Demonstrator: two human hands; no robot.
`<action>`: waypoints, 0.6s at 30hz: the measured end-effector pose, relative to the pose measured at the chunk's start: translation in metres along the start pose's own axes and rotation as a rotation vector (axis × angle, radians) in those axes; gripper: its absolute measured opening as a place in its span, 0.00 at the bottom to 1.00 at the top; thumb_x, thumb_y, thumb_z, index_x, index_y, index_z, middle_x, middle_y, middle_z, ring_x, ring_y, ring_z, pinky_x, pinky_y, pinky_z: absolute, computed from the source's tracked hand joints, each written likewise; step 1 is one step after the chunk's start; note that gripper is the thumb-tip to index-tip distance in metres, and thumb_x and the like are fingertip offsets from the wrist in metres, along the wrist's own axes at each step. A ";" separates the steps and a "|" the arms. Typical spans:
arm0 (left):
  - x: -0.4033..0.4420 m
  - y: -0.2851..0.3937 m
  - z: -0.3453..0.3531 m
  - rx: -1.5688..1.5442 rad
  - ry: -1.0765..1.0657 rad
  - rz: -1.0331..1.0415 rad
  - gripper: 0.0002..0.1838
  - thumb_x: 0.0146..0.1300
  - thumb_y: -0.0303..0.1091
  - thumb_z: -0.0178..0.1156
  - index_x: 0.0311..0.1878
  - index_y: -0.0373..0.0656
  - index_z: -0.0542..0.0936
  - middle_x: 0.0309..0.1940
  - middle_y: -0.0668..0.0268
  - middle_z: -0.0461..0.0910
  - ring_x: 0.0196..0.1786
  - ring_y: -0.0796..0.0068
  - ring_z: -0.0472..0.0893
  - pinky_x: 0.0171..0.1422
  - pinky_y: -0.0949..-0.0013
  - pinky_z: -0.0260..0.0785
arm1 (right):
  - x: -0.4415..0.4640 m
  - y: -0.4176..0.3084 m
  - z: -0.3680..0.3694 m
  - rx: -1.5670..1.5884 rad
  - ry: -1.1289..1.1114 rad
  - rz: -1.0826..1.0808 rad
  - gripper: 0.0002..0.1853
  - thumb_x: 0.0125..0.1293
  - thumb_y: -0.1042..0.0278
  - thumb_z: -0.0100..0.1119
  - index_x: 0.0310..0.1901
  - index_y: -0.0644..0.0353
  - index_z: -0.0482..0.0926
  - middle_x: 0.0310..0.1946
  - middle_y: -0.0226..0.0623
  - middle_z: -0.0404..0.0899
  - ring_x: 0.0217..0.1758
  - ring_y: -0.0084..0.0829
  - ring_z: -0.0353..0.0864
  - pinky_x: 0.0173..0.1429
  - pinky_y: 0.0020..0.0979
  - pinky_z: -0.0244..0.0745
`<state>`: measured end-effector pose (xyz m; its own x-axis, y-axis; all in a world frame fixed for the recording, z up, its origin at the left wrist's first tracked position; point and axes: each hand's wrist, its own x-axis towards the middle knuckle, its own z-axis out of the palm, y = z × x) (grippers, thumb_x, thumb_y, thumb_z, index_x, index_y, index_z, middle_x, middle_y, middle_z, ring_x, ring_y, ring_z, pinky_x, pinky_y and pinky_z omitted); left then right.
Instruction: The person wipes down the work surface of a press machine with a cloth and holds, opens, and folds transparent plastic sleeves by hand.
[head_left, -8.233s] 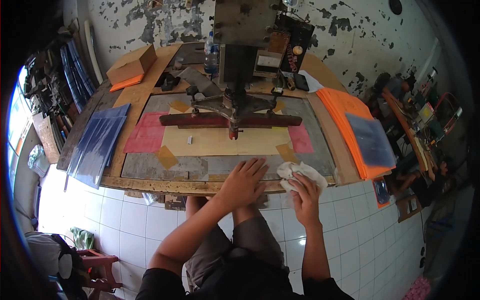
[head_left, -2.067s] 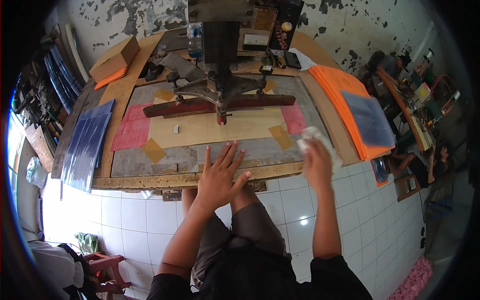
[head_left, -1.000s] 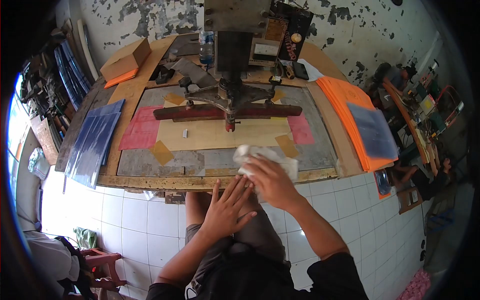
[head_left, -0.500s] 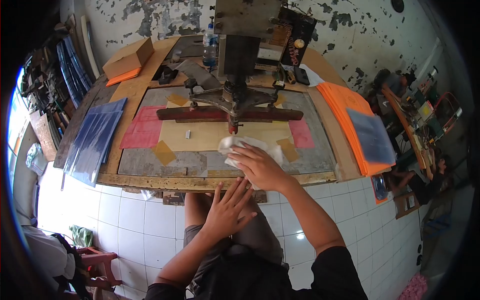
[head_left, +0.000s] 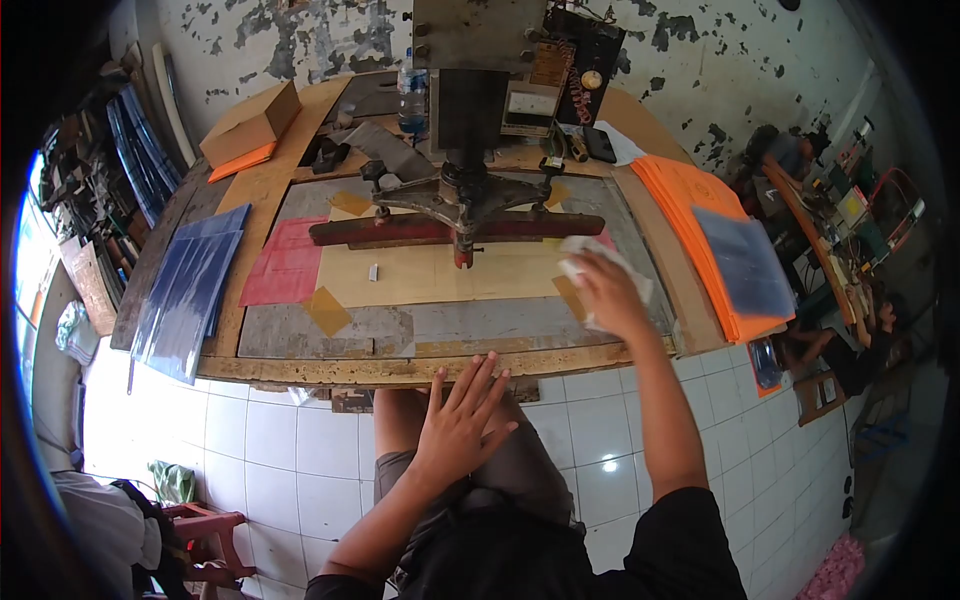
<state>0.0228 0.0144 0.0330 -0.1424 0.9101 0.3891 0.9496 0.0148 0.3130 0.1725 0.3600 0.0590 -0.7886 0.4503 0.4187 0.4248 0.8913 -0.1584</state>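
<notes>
My right hand (head_left: 608, 292) presses a crumpled white cloth (head_left: 578, 247) onto the right side of the press bed, over the edge of the red sheet there; my palm covers part of it. At the bed's front edge, my left hand (head_left: 460, 425) holds nothing, its fingers stretched out and apart, fingertips by the wooden rim (head_left: 440, 371). A pale yellow sheet (head_left: 420, 275) lies across the grey metal bed (head_left: 280, 328), with brown tape pieces (head_left: 327, 313) near its corners. Above them hangs the press's red-brown bar (head_left: 390, 233).
Blue clear-plastic covers (head_left: 190, 280) lie at the left. Orange sheets (head_left: 672, 200) with a clear bluish sheet (head_left: 742, 262) on top lie at the right. A cardboard box (head_left: 250, 122), water bottle (head_left: 412, 98) and phone (head_left: 599, 144) stand or lie behind. Another person (head_left: 865, 335) sits far right.
My right hand has moved the cloth to the right across the bed, from near the middle to the right side. My left hand stays by the front edge. The view has shifted slightly.
</notes>
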 end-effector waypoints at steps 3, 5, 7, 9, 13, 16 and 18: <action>0.000 0.000 0.002 0.012 0.000 0.005 0.43 0.74 0.57 0.69 0.86 0.51 0.70 0.90 0.61 0.62 0.91 0.59 0.60 0.93 0.33 0.42 | -0.031 0.076 -0.014 -0.037 0.026 0.162 0.23 0.86 0.58 0.54 0.77 0.47 0.79 0.78 0.41 0.78 0.82 0.49 0.75 0.84 0.54 0.67; 0.000 0.000 0.003 0.006 0.001 0.007 0.43 0.73 0.57 0.70 0.86 0.51 0.70 0.90 0.61 0.61 0.91 0.59 0.60 0.93 0.33 0.42 | -0.046 0.109 -0.028 -0.110 -0.001 0.217 0.23 0.86 0.58 0.54 0.77 0.48 0.79 0.79 0.43 0.77 0.83 0.49 0.72 0.86 0.57 0.62; -0.001 -0.003 0.004 0.025 -0.001 0.024 0.44 0.72 0.56 0.71 0.87 0.51 0.69 0.91 0.61 0.60 0.92 0.60 0.59 0.93 0.33 0.42 | -0.053 0.119 -0.039 -0.240 -0.007 0.250 0.23 0.85 0.58 0.55 0.77 0.48 0.79 0.79 0.45 0.76 0.85 0.50 0.69 0.87 0.61 0.57; -0.004 -0.004 0.004 0.041 -0.011 0.030 0.46 0.71 0.55 0.72 0.87 0.52 0.67 0.91 0.62 0.59 0.92 0.60 0.59 0.93 0.34 0.42 | -0.058 0.109 -0.053 -0.420 0.002 0.262 0.23 0.84 0.59 0.56 0.76 0.49 0.80 0.80 0.45 0.75 0.86 0.51 0.66 0.88 0.65 0.53; -0.003 -0.007 -0.003 0.054 -0.054 0.034 0.48 0.68 0.53 0.74 0.88 0.53 0.66 0.91 0.64 0.58 0.92 0.61 0.59 0.94 0.36 0.44 | -0.081 0.001 -0.059 -0.143 0.219 0.068 0.27 0.79 0.54 0.66 0.76 0.46 0.80 0.82 0.42 0.70 0.88 0.54 0.63 0.88 0.68 0.53; -0.004 -0.011 0.003 0.303 -0.041 0.091 0.47 0.66 0.52 0.75 0.87 0.54 0.68 0.91 0.64 0.59 0.91 0.62 0.60 0.93 0.39 0.47 | -0.132 -0.083 -0.046 -0.052 -0.043 -0.202 0.37 0.72 0.45 0.75 0.79 0.46 0.76 0.85 0.44 0.66 0.90 0.53 0.59 0.87 0.69 0.54; -0.004 -0.018 0.008 0.386 0.003 0.133 0.45 0.66 0.50 0.75 0.85 0.55 0.70 0.90 0.64 0.62 0.90 0.63 0.63 0.92 0.41 0.50 | -0.171 -0.080 -0.018 -0.078 -0.001 -0.100 0.39 0.71 0.47 0.77 0.80 0.44 0.74 0.86 0.45 0.63 0.91 0.53 0.58 0.87 0.69 0.54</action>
<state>0.0088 0.0134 0.0193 -0.0114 0.9132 0.4073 0.9947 0.0518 -0.0885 0.2810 0.2104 0.0164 -0.8291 0.3593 0.4284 0.3773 0.9250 -0.0455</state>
